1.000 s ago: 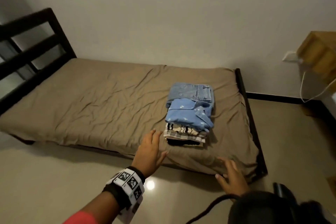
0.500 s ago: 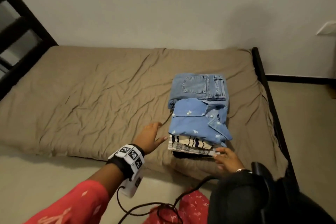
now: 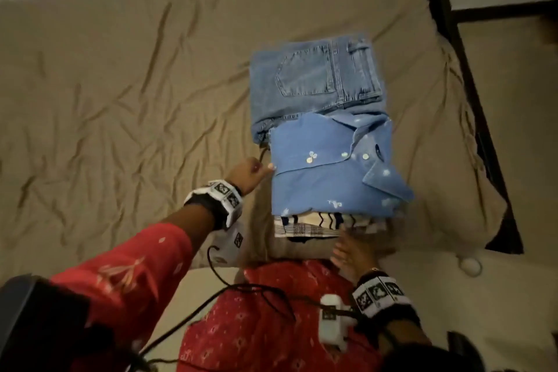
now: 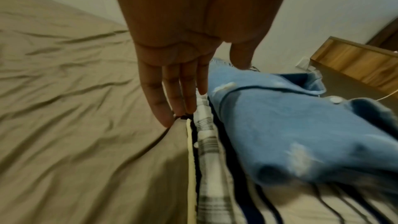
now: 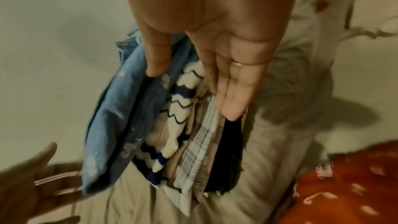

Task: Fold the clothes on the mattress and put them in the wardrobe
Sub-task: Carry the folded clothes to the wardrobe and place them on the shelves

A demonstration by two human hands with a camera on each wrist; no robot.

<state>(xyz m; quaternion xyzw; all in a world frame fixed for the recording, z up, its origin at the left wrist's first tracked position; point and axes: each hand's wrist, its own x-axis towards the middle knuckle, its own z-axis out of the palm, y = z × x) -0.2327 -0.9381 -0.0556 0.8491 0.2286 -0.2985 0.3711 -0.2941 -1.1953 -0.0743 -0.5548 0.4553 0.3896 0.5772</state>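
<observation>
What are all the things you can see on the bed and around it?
Mattress: one, tan wrinkled sheet, fills most of the head view.
Bed frame: one, black, along the mattress's right edge.
Jeans: one folded pair, light blue denim, on the mattress behind the stack.
Blue shirt: one, blue with small white marks, top of the stack.
Wavy-striped garment: one, cream with navy waves, under the blue shirt.
Plaid garment: one, white with dark checks, lower in the stack.
Dark garment: one, black, near the bottom.
Wooden furniture: one, brown, by the wall.
Left hand: fingers straight, at the stack's left side.
Right hand: fingers straight, at the stack's near edge.
</observation>
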